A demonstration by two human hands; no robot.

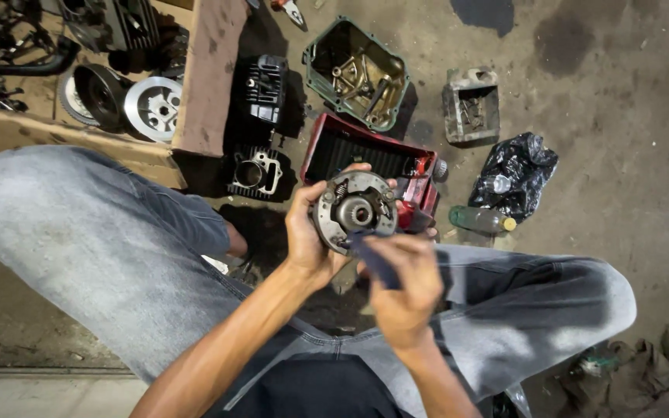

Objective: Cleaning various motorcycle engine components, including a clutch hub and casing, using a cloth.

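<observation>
Right now you hold a round metal clutch assembly (355, 210) up in front of you, above your knees, its face with the springs and centre hub turned toward you. Your left hand (310, 236) grips it from the left side, thumb over the near rim and fingertips curled around the far edge. Your right hand (404, 280) is closed on a small dark strip (375, 259) (cloth or abrasive paper, you cannot tell which), pinched between thumb and fingers, its upper end touching the lower rim of the assembly.

Just behind the assembly on the floor sits a red tray (358, 155) with a dark ribbed inside. Farther off lies a green-rimmed engine cover (356, 73) holding loose brass-coloured parts, and to its right a small grey casing (471, 104). A crumpled black plastic bag (514, 174) lies to the right, with a green bottle (479, 220) just near it. To the left of the tray stand a black finned cylinder (255, 172) and a cylinder head (265, 87). Far left, a wooden crate (71, 139) holds a silver disc (154, 107) and other dark parts.
</observation>
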